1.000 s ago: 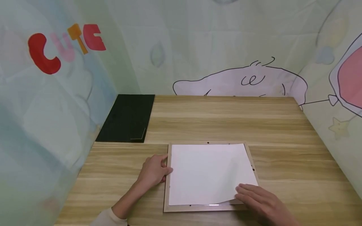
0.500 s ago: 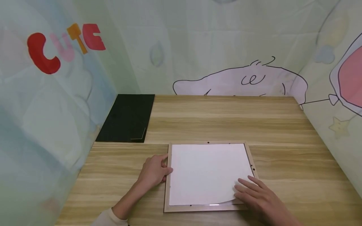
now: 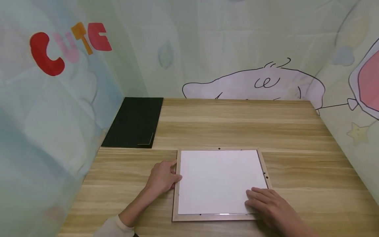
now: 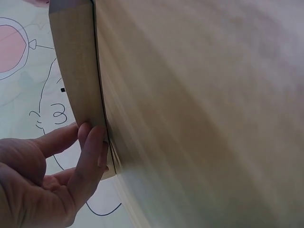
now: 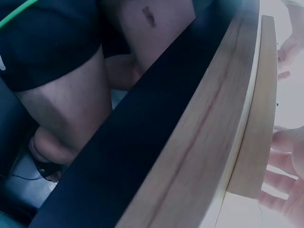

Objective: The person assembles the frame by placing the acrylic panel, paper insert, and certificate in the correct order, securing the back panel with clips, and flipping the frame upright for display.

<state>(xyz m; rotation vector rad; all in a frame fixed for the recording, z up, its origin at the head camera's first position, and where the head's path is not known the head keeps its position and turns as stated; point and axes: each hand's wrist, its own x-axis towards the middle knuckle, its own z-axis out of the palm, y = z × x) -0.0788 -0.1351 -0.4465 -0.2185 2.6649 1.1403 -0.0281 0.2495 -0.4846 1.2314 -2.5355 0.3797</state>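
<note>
A light wooden picture frame (image 3: 213, 218) lies flat near the table's front, with a white sheet of paper (image 3: 219, 181) inside it. My left hand (image 3: 162, 177) grips the frame's left side, its thumb over the top of the rail. In the left wrist view, fingers of that hand (image 4: 52, 175) are curled against the frame's side (image 4: 76, 57). My right hand (image 3: 269, 204) rests over the lower right corner of the paper, fingers extended, and hides that corner. The right wrist view has the hand (image 5: 287, 175) beside the frame's front rail (image 5: 261, 109).
At the back left of the wooden table (image 3: 237, 125) lies a black board (image 3: 133, 121) with a thin L-shaped line near one corner. Printed cloth walls (image 3: 225, 42) stand around the table. Small dark dots mark the frame's rails.
The paper's lower right edge was raised and curved; now it lies flat inside the frame. My right hand's spread fingers have come closer together on it. The left hand keeps its place.
</note>
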